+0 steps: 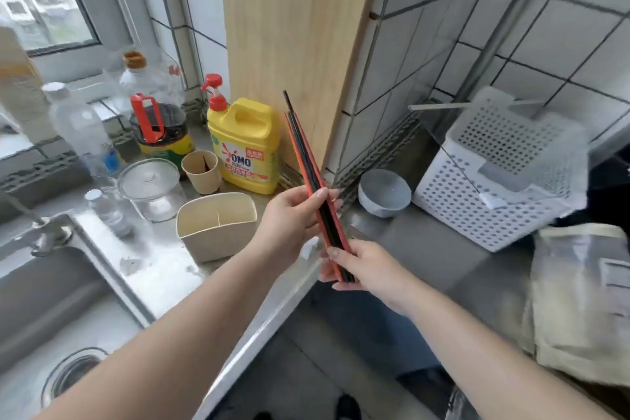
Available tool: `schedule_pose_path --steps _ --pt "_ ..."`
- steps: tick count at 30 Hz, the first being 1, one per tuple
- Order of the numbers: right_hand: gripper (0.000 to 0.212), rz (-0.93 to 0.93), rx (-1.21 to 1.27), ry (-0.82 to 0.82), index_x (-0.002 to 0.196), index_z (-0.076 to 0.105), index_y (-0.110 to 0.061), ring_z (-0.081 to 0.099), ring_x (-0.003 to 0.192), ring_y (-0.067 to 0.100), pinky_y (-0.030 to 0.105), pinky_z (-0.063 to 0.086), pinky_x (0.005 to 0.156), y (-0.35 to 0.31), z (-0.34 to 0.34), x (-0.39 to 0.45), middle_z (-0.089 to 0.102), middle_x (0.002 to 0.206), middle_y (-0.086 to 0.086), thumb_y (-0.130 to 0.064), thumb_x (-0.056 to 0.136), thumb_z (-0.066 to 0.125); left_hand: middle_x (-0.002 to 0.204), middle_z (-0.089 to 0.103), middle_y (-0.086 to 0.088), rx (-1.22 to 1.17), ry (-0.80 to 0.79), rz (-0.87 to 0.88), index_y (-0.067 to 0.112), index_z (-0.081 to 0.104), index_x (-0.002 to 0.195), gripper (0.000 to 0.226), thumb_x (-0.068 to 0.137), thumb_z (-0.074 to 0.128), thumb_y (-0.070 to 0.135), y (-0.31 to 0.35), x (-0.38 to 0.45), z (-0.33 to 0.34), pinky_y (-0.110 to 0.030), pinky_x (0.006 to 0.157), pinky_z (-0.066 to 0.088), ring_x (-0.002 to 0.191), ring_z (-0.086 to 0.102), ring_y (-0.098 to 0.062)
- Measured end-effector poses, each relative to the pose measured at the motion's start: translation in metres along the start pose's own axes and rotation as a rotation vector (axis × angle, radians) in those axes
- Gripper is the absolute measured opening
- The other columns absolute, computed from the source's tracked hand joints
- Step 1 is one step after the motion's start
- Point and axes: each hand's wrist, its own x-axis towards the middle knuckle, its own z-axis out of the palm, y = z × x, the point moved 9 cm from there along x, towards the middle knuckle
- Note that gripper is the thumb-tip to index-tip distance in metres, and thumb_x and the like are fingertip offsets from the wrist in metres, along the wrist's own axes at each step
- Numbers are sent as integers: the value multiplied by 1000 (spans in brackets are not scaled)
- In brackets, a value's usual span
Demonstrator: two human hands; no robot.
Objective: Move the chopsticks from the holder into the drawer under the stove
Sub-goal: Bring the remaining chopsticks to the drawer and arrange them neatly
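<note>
Pointing up-left: chopsticks [308,160], both hands gripping.

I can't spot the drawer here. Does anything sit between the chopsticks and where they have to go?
Cannot tell: the drawer is out of view. Both the left hand and right hand hold the chopsticks clear of the holder.

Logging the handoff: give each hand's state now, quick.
Left hand: closed on the chopsticks, mid-bundle.
Right hand: closed on their lower end.

Chopsticks' [308,160] lower ends inside right hand [368,269]
</note>
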Motion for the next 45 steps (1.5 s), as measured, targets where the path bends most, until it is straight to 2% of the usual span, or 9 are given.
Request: schedule_pose_path --steps 3,7,15,19,24,27,30,39,45 --pt "22 49 117 51 97 63 -14 68 72 16 38 58 80 33 -19 -26 66 73 1 -24 97 44 81 72 -1 -46 -44 -75 10 67 93 17 93 54 19 -36 -7 29 -21 67 57 81 70 -10" --pt "23 109 237 60 96 63 -14 55 56 9 29 57 64 81 -47 -61 58 66 -2 -25 98 44 78 73 2 -60 -81 -154 11 68 88 15 92 55 18 -80 -21 72 -18 60 54 77 71 -6" --pt "23 217 317 48 88 62 -18 50 49 4 16 44 50 211 -129 -160 59 64 -7 -28 97 44 76 75 7 -2 -130 -299 16 68 84 15 91 55 13 -192 -57 178 -23 80 55 78 70 -5" --pt "23 309 338 0 90 64 -15 49 51 5 15 40 48 300 -176 -228 59 64 -6 -26 97 45 77 75 5 -34 -87 -353 15 65 86 14 92 53 12 -260 -84 231 -21 77 56 76 71 -4" --pt "21 475 270 -103 93 64 -16 51 52 3 15 43 49 398 -226 -307 61 68 -5 -26 97 46 72 71 6 -60 10 -402 18 61 89 5 90 58 13 -332 -114 270 -15 60 55 70 69 -1" --pt "21 541 190 -131 96 65 -15 50 56 7 17 44 53 441 -256 -336 61 72 -1 -26 96 47 72 72 2 71 43 -432 17 59 96 9 88 60 12 -365 -126 277 -20 67 57 65 67 -5" --pt "20 572 170 -140 93 66 -16 48 55 8 19 45 54 475 -280 -348 61 71 -1 -26 96 49 70 73 1 235 -9 -479 15 59 91 10 87 61 6 -397 -128 290 -27 77 57 65 69 -9" --pt "20 629 179 -167 93 65 -16 50 53 7 21 45 56 583 -309 -326 63 75 -1 -25 96 48 83 67 -4 643 -239 -696 11 64 93 9 87 61 6 -510 -85 304 -15 68 58 62 68 -2" --pt "15 576 -66 -152 84 60 -17 55 59 6 23 47 64 656 -314 -268 67 76 -4 -26 93 52 81 67 -5 795 -298 -711 10 68 95 12 86 63 6 -591 -43 284 -11 61 55 57 68 -1"
